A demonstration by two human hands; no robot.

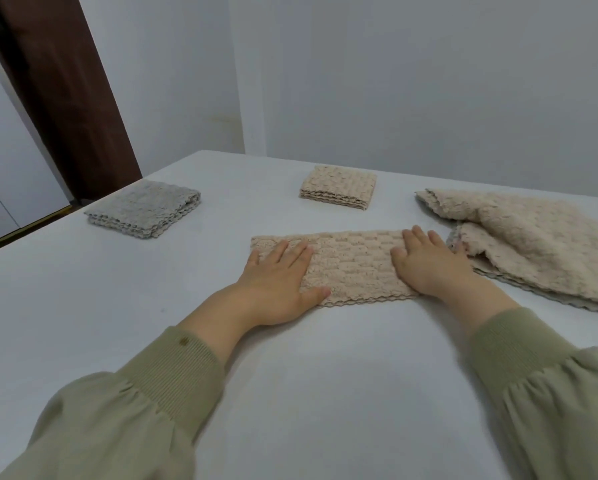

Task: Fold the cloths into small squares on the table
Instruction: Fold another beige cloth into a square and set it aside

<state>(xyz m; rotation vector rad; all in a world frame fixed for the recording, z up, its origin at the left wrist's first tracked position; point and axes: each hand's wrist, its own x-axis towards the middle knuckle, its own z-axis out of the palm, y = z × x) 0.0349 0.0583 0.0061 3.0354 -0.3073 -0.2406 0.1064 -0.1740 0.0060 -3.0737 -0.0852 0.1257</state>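
On the white surface [325, 375], near its middle, a beige cloth [351, 268] lies folded into a long strip, its wavy edges lined up along the near side. A small dark mark on the left cuff [185, 340] is too small to read.

The left hand [276, 278] lies flat on the strip's left end, fingers [292, 256] straight and slightly spread, thumb stretched along the near edge. The right hand [429, 265] lies flat on the right end, fingers straight and close together, pointing away from the person. Neither hand grips anything; both press palm-down. Both arms wear olive-green sleeves [550, 393] with ribbed cuffs.

Just beside the right hand, a loose pile of cloths [539, 244], beige on top with grey edges beneath, spreads to the right edge of view. Farther back a beige folded square [339, 187] sits alone, and well to the left a grey folded cloth [145, 207] lies near the surface's far corner. A pale wall [394, 81] stands behind.
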